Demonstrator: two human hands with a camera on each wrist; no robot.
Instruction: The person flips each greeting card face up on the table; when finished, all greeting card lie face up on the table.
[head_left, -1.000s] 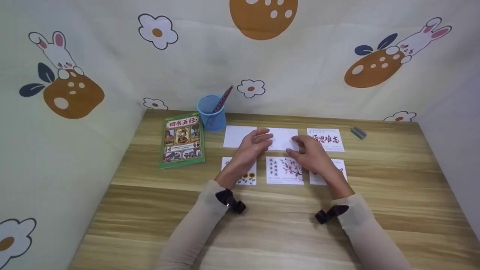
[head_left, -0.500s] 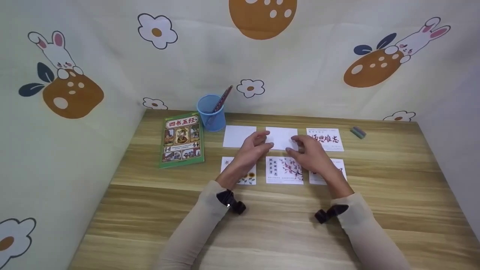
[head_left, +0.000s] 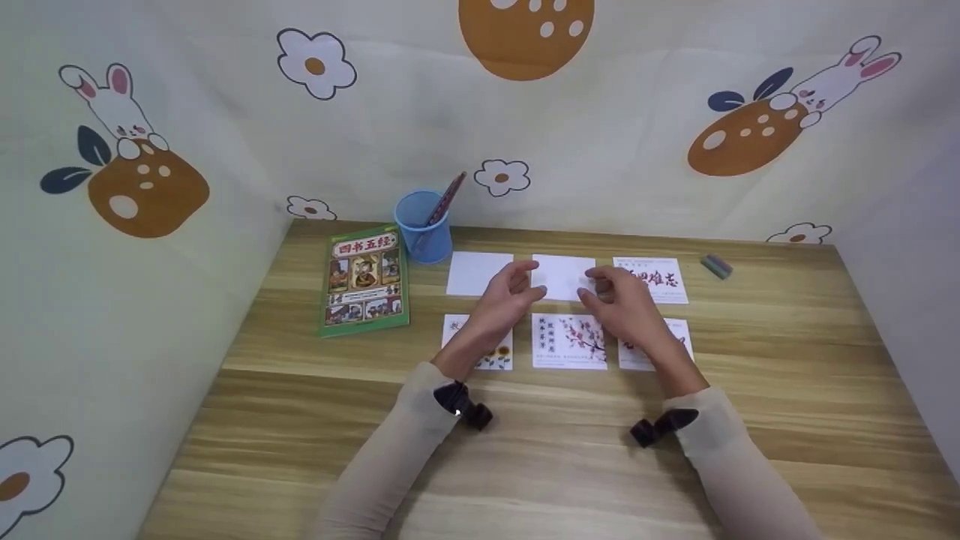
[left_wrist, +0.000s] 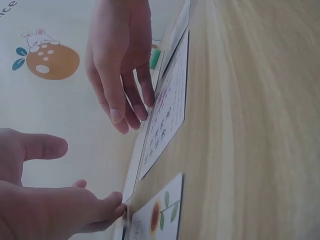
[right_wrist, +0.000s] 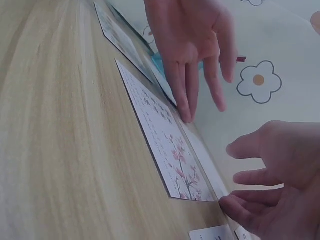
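Six cards lie in two rows on the wooden table (head_left: 525, 465). The back row has a blank white card (head_left: 474, 273), a second blank card (head_left: 562, 274) and a calligraphy card (head_left: 660, 279). In front lie a sunflower card (head_left: 496, 358), a plum blossom card (head_left: 570, 343) and a card (head_left: 660, 351) partly hidden by my right forearm. My left hand (head_left: 516, 289) rests at the middle blank card's left edge, fingers relaxed. My right hand (head_left: 609, 291) hovers at its right edge, fingers loosely bent, holding nothing. The wrist views show both hands (left_wrist: 50, 205) (right_wrist: 270, 190) beside the plum blossom card (right_wrist: 160, 135).
A green picture book (head_left: 364, 280) lies at the left, and a blue pen cup (head_left: 424, 226) with a pencil (head_left: 447, 198) stands behind it. A small eraser (head_left: 717, 265) sits at the back right. Printed fabric walls enclose the table on three sides.
My left fingers have drawn back slightly from over the middle blank card. My right fingers have shifted a little toward the calligraphy card. The cards lie as before.
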